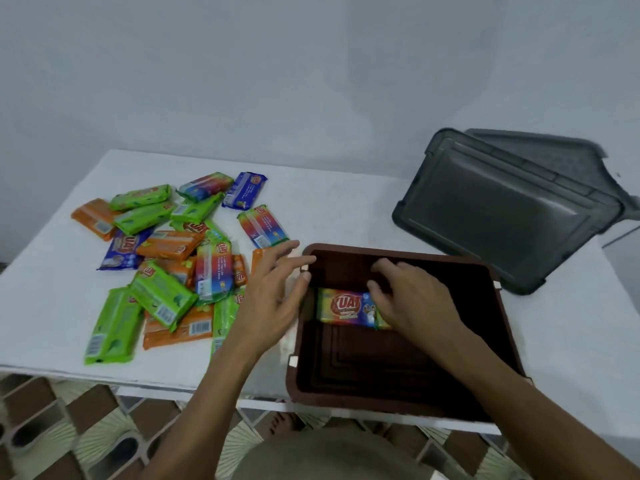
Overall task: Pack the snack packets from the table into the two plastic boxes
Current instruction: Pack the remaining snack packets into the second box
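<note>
Your right hand (412,299) reached down inside the brown box (398,253), its fingers bent over the right end of a rainbow packet (343,306) and gripping it there. That packet lay flat on the box floor, label up, close to the left wall and about midway between the near and far walls. Your left hand (273,289) was spread, fingers straight and apart, holding nothing. Its fingertips reached the far left corner of the box rim, though I could not tell whether they touched it. The box sat at the near edge of the white table (346,202), just right of centre. The pile of packets (162,258) lay on the left half of the table, green, orange, blue and rainbow ones overlapping at loose angles, with the nearest ones partly hidden under your left hand and wrist. At the far right of the table lay two grey plastic pieces (502,209), one overlapping the other, apart from the brown box; whether they were lids or shallow boxes I could not tell. Patterned floor tiles (69,427) showed below the table edge.
</note>
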The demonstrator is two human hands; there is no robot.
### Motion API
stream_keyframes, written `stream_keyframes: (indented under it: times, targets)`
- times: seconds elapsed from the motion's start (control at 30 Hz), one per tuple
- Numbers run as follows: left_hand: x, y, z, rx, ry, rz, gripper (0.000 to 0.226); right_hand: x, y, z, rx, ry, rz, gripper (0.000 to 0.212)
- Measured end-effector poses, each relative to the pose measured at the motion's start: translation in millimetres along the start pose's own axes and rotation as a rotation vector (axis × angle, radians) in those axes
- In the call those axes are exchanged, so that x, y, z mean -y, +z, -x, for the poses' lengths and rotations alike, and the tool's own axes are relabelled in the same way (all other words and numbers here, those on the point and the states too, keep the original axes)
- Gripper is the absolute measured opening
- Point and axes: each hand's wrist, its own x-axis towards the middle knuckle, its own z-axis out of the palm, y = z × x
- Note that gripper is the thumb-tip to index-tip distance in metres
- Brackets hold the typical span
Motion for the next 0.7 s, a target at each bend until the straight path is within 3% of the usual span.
stream_keyframes:
  times: [0.13, 0.2, 0.3, 0.4, 0.53, 0.7]
  targets:
    - [46, -42, 16, -0.155, -0.178, -0.154, 0.024, 57, -1, -35, -0.155, -0.257, -0.260, 0.026]
    - [71, -65, 25, -0.222, -0.343, -0.330, 0.029, 88, 9, -52, -0.134, -0.327, -0.289, 0.029]
    - [101, -97, 33, -0.258, -0.616, -0.523, 0.038, 134, 36, -78, 0.013, -0.407, -0.289, 0.035]
    - [121, -118, 32, -0.152, -0.863, -0.563, 0.052, 171, 65, -102, 0.287, -0.441, -0.148, 0.047]
    - [133, -125, 25, -0.052, -0.874, -0.527, 0.063, 197, 85, -119, 0.591, -0.484, 0.065, 0.062]
    - [130, -126, 13, -0.002, -0.927, -0.581, 0.072, 203, 89, -122, 0.597, -0.562, 0.203, 0.057]
